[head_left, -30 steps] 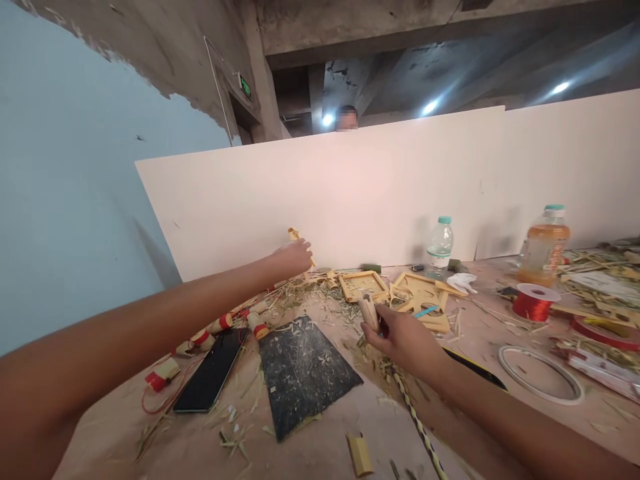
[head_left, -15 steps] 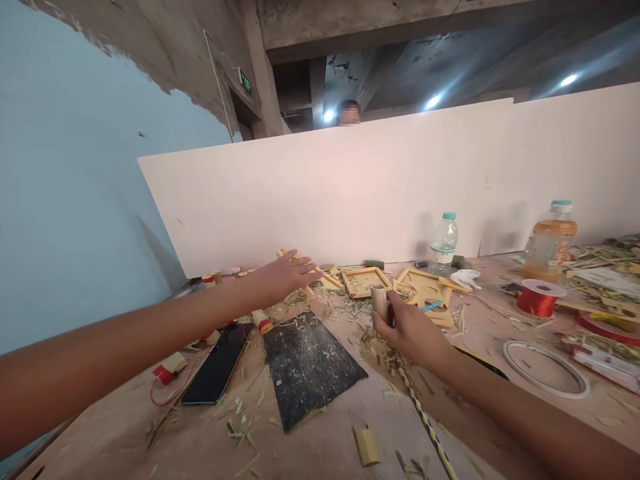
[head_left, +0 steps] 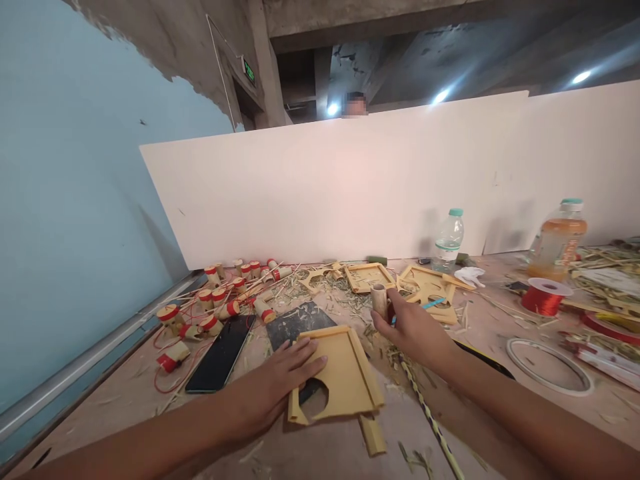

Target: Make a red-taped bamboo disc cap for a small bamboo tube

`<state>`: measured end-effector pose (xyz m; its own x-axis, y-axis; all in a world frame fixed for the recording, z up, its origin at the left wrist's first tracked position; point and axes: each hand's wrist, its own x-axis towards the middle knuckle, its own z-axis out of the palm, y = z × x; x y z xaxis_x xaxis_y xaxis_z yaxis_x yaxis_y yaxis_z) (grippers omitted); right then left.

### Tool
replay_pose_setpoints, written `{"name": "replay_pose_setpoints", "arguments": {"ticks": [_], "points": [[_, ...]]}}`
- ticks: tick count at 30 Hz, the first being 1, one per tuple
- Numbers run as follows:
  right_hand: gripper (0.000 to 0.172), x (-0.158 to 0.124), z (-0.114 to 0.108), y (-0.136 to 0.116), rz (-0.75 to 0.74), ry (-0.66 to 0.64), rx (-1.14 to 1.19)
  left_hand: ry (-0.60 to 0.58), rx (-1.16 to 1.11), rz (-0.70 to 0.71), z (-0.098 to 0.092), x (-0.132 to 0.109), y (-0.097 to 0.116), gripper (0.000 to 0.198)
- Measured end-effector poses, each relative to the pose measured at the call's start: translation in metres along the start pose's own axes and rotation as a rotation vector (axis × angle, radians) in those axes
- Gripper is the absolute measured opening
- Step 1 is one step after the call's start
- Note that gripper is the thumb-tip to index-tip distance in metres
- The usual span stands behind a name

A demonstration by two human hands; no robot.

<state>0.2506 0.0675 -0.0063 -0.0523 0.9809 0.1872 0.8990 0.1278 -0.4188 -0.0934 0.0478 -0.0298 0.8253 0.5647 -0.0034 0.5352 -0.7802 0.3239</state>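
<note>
My left hand lies flat with fingers spread on a yellow wooden panel that has a round hole and raised edges. The panel rests on a dark cutting mat in front of me. My right hand is closed around a short bamboo tube, held upright just above the table to the right of the panel. A small bamboo strip lies at the panel's near edge.
A black phone lies left of the mat, beside several bamboo tubes wound with red thread. More yellow frames, two bottles, a red thread spool, a tape ring and a white partition stand beyond. A person is behind the partition.
My left hand drew back from the far side of the table and brought a yellow panel onto the mat. My right hand with the tube barely moved.
</note>
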Motion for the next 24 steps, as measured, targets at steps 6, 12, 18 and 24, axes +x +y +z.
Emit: {"name": "replay_pose_setpoints", "arguments": {"ticks": [6, 12, 18, 24], "points": [[0.028, 0.001, 0.003, 0.003, 0.015, -0.007, 0.011, -0.019, 0.071, -0.013, -0.012, 0.067, -0.027, 0.064], [0.026, 0.003, 0.003, 0.008, -0.031, 0.048, 0.110, 0.040, 0.124, 0.010, -0.042, 0.079, -0.032, 0.067], [0.021, -0.016, -0.005, -0.008, -0.239, 0.071, 0.265, -0.008, 0.131, 0.071, -0.025, 0.011, 0.006, 0.074], [0.014, -0.054, -0.005, -0.038, -0.453, -0.212, 0.395, -0.021, 0.055, 0.012, -0.004, -0.021, 0.031, 0.080]]}}
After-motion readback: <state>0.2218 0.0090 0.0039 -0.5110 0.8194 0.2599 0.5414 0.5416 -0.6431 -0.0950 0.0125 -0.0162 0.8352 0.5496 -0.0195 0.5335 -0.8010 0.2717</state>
